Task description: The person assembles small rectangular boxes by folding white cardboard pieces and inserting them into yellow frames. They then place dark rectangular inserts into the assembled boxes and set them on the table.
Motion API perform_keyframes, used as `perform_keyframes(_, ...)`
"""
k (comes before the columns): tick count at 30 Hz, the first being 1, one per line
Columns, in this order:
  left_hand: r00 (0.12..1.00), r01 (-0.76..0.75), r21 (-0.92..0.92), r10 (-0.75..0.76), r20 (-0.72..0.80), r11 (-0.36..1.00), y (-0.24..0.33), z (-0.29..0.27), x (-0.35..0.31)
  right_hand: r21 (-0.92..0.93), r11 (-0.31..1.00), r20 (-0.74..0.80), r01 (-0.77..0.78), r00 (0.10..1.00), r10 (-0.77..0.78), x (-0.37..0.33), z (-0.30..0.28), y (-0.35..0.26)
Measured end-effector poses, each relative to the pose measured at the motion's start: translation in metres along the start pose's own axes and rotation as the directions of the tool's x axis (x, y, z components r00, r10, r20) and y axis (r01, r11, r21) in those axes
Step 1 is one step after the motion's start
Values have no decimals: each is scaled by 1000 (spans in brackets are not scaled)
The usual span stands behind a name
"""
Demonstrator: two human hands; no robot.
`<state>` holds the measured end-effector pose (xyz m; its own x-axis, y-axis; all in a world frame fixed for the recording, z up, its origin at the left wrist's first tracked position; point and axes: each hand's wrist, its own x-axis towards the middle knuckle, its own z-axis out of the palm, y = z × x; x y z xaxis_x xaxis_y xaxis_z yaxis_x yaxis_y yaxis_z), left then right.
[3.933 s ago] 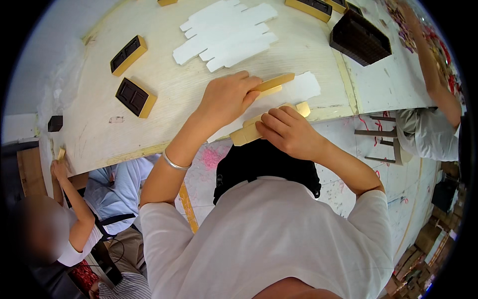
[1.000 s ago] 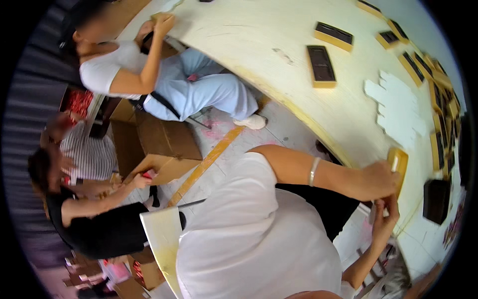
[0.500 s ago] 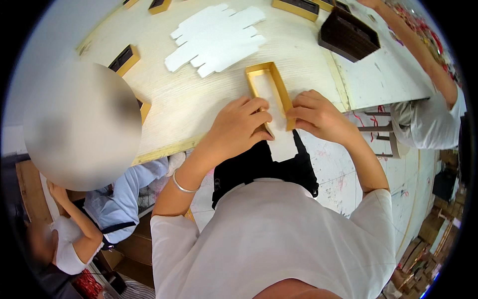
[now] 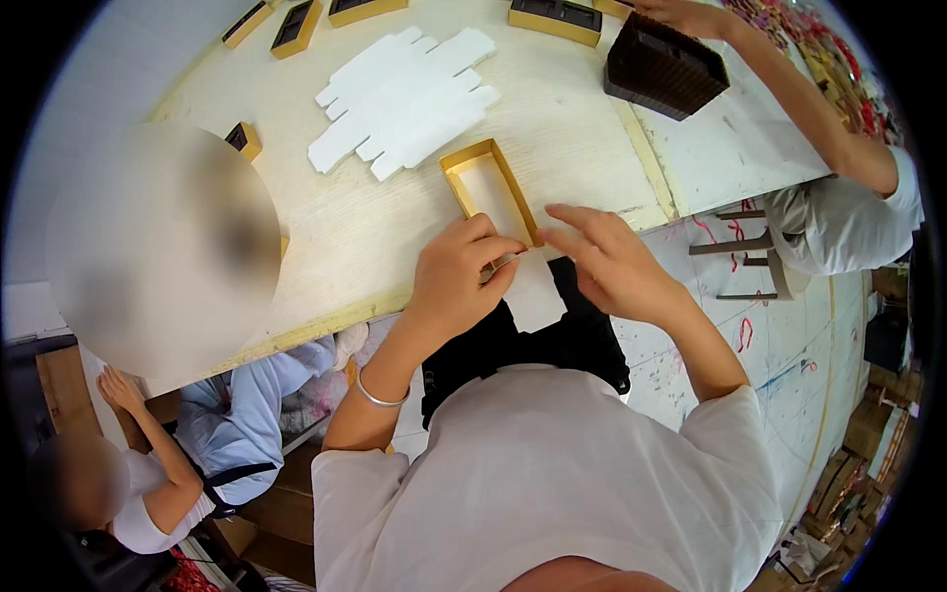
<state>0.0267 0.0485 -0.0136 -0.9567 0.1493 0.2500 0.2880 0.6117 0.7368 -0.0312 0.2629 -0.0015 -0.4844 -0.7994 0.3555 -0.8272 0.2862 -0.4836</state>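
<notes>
A gold-walled, open cardboard box [image 4: 517, 197] with a pale inside lies at the table's near edge. A white flap [image 4: 536, 296] extends from its near end over my lap. My left hand [image 4: 459, 266], with a bangle on its wrist, pinches the folded near-left corner of the box between thumb and fingers. My right hand [image 4: 614, 261] is beside the right wall, fingers stretched and apart, holding nothing. Its fingertips are close to the near-right corner; whether they touch it I cannot tell. Beyond the box lies a pile of flat white carton blanks [image 4: 404, 99].
A stack of dark brown trays [image 4: 663, 69] stands at the far right of the table [image 4: 572, 128]. Several gold boxes with dark inserts [image 4: 554, 20] line the far side. A co-worker's arm [image 4: 789, 99] reaches in at right; another person [image 4: 158, 454] sits at left. A blurred round patch covers the table's left.
My right hand has let go of the box's right wall and spread its fingers. My left hand has closed tighter at the near-left corner. The view has shifted slightly.
</notes>
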Motion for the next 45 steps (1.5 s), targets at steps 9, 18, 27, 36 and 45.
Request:
perform_keyframes(9, 980, -77, -329, 133, 150, 941, -16, -24, 7, 281, 958, -254, 56, 967, 18, 12, 34, 13)
perform_keyframes(18, 978, 20, -161, -53, -203, 987, -7, -4, -2, -64, 996, -348, -56, 937, 30, 33, 37, -12)
perform_keyframes(27, 998, 41, 139, -35, -46, 989, -2, -3, -12, -281, 958, 185, 51, 983, 2, 40, 24, -12)
perform_keyframes(36, 995, 58, 178, -72, 75, 982, 15, -16, -2, -13, 993, -391, -114, 915, 100, 51, -59, 35)
perform_keyframes(45, 983, -165, 429, 111, 149, 888, -2, -69, 47, -592, 724, -350, -354, 922, 165, 27, -140, 133)
